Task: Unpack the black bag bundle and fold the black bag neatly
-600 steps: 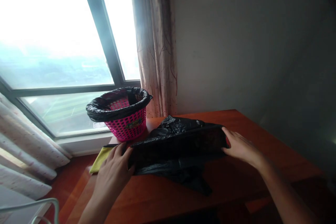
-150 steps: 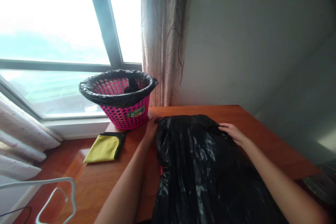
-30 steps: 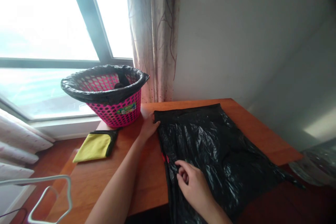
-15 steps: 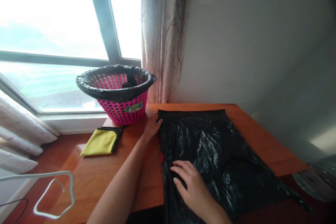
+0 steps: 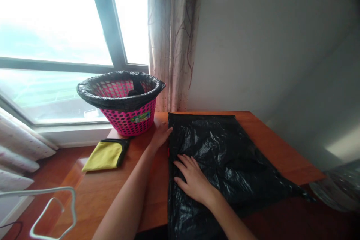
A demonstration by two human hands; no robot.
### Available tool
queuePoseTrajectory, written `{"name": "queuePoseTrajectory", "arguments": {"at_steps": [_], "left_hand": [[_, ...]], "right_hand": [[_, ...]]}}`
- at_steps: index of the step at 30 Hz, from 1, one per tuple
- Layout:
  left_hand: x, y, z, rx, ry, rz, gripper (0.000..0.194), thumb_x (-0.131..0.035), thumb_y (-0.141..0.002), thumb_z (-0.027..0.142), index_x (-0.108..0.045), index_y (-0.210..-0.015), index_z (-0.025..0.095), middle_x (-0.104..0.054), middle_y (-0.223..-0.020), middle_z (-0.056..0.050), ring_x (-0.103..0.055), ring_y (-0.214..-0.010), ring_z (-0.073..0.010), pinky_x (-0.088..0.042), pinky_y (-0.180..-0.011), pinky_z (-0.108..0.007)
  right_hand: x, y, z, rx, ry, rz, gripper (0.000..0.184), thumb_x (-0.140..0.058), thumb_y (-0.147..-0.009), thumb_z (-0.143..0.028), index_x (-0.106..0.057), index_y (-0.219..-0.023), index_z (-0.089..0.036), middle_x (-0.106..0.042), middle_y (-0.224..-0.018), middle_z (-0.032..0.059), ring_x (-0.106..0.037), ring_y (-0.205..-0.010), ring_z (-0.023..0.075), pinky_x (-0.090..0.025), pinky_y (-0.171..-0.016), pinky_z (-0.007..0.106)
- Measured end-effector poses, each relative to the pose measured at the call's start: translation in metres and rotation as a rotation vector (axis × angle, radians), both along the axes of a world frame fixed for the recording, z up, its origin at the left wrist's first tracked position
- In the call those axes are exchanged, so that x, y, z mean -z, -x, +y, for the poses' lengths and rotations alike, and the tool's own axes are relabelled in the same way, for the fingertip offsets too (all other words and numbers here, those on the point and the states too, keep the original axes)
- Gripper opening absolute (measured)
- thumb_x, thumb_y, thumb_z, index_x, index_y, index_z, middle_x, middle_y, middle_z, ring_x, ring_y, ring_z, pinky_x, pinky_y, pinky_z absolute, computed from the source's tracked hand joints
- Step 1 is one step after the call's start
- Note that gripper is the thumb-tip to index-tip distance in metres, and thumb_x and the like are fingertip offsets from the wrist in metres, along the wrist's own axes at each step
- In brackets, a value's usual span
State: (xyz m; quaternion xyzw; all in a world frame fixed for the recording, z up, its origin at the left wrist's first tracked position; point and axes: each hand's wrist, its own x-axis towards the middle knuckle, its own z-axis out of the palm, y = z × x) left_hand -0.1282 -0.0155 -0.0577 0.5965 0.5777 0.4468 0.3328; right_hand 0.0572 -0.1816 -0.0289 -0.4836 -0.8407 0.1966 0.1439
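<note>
The black plastic bag [image 5: 219, 157] lies spread and creased over the bench [image 5: 284, 157], its far edge nearly straight, its near part running past the bench's front edge and its right corner tapering to a twisted point; a small red patch shows at its left edge. The left hand [image 5: 161, 135] is at the bag's far left corner, thumb over the edge; whether it grips the plastic I cannot tell; the right hand [image 5: 192, 178] rests open on the bag's left part, fingers spread. Just beyond the left hand stands a pink perforated basket [image 5: 119, 122], upright, with a black liner [image 5: 118, 103] folded over its rim; a folded yellow cloth [image 5: 104, 155] with dark edging lies to the left, near the basket.
</note>
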Motion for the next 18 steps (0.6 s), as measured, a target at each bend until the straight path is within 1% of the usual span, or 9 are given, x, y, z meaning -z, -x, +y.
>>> {"name": "queuePoseTrajectory", "arguments": {"at_steps": [3, 5, 6, 8, 11, 13, 15, 17, 18], "left_hand": [[-0.001, 0.000, 0.001, 0.024, -0.013, 0.046, 0.047, -0.068, -0.079, 0.026, -0.059, -0.124, 0.019, -0.072, -0.108, -0.007, -0.067, -0.102, -0.0263, -0.054, -0.084, -0.037], [-0.002, 0.002, 0.002, 0.005, -0.008, 0.087, 0.049, -0.065, -0.079, 0.023, -0.056, -0.127, 0.019, -0.072, -0.107, -0.007, -0.067, -0.101, -0.0262, -0.053, -0.085, -0.037], [-0.002, 0.003, 0.002, -0.014, -0.001, 0.110, 0.050, -0.063, -0.081, 0.024, -0.054, -0.129, 0.018, -0.072, -0.106, -0.008, -0.068, -0.100, -0.0263, -0.053, -0.085, -0.037], [-0.004, 0.006, 0.003, -0.061, 0.015, 0.161, 0.050, -0.059, -0.085, 0.026, -0.050, -0.133, 0.016, -0.072, -0.105, -0.010, -0.069, -0.096, -0.0267, -0.052, -0.084, -0.037], [-0.011, 0.011, 0.003, -0.114, 0.032, 0.242, 0.049, -0.053, -0.089, 0.030, -0.045, -0.134, 0.011, -0.072, -0.101, -0.014, -0.070, -0.093, -0.0275, -0.051, -0.083, -0.038], [-0.023, 0.013, 0.000, -0.125, 0.023, 0.306, 0.048, -0.051, -0.091, 0.030, -0.045, -0.134, 0.010, -0.071, -0.103, -0.015, -0.069, -0.095, -0.0280, -0.050, -0.084, -0.037], [-0.041, 0.010, -0.010, -0.116, -0.015, 0.383, 0.047, -0.054, -0.089, 0.030, -0.047, -0.131, 0.011, -0.067, -0.112, -0.017, -0.065, -0.105, -0.0300, -0.048, -0.089, -0.038], [-0.062, 0.000, -0.034, -0.079, -0.070, 0.468, 0.043, -0.061, -0.084, 0.028, -0.054, -0.124, 0.016, -0.062, -0.122, -0.017, -0.059, -0.114, -0.0330, -0.045, -0.093, -0.039], [-0.072, -0.009, -0.051, -0.045, -0.089, 0.503, 0.037, -0.063, -0.082, 0.027, -0.058, -0.117, 0.018, -0.063, -0.121, -0.015, -0.060, -0.112, -0.0330, -0.045, -0.091, -0.038]], "right_hand": [[-0.006, -0.007, -0.003, 0.006, -0.041, 0.062, 0.049, -0.054, -0.092, -0.034, -0.051, -0.139, -0.022, -0.038, -0.154, 0.0084, -0.032, -0.143, 0.0277, -0.025, -0.118, 0.049], [-0.008, -0.024, -0.006, 0.047, -0.071, 0.121, 0.045, -0.050, -0.094, -0.035, -0.053, -0.137, -0.023, -0.039, -0.153, 0.0070, -0.034, -0.142, 0.0244, -0.029, -0.118, 0.044], [-0.008, -0.037, -0.007, 0.081, -0.085, 0.146, 0.043, -0.048, -0.095, -0.036, -0.053, -0.136, -0.024, -0.041, -0.152, 0.0064, -0.036, -0.141, 0.0230, -0.031, -0.117, 0.042], [-0.005, -0.072, -0.008, 0.177, -0.122, 0.168, 0.041, -0.044, -0.097, -0.038, -0.055, -0.134, -0.025, -0.044, -0.149, 0.0063, -0.040, -0.138, 0.0220, -0.034, -0.116, 0.042], [0.009, -0.142, -0.008, 0.364, -0.210, 0.130, 0.042, -0.042, -0.097, -0.043, -0.060, -0.128, -0.022, -0.051, -0.143, 0.0095, -0.046, -0.133, 0.0248, -0.038, -0.113, 0.046], [0.022, -0.194, -0.013, 0.466, -0.287, 0.081, 0.043, -0.044, -0.094, -0.047, -0.065, -0.120, -0.020, -0.057, -0.136, 0.0115, -0.050, -0.130, 0.0283, -0.038, -0.111, 0.050], [0.034, -0.241, -0.022, 0.573, -0.327, 0.051, 0.045, -0.043, -0.093, -0.050, -0.066, -0.117, -0.020, -0.059, -0.134, 0.0128, -0.051, -0.128, 0.0304, -0.039, -0.110, 0.052], [0.044, -0.279, -0.035, 0.660, -0.315, 0.042, 0.047, -0.041, -0.093, -0.051, -0.065, -0.118, -0.019, -0.057, -0.135, 0.0134, -0.050, -0.130, 0.0312, -0.038, -0.110, 0.053], [0.048, -0.292, -0.043, 0.700, -0.307, 0.046, 0.048, -0.040, -0.093, -0.051, -0.064, -0.120, -0.019, -0.057, -0.136, 0.0133, -0.050, -0.130, 0.0312, -0.038, -0.111, 0.053]]}}
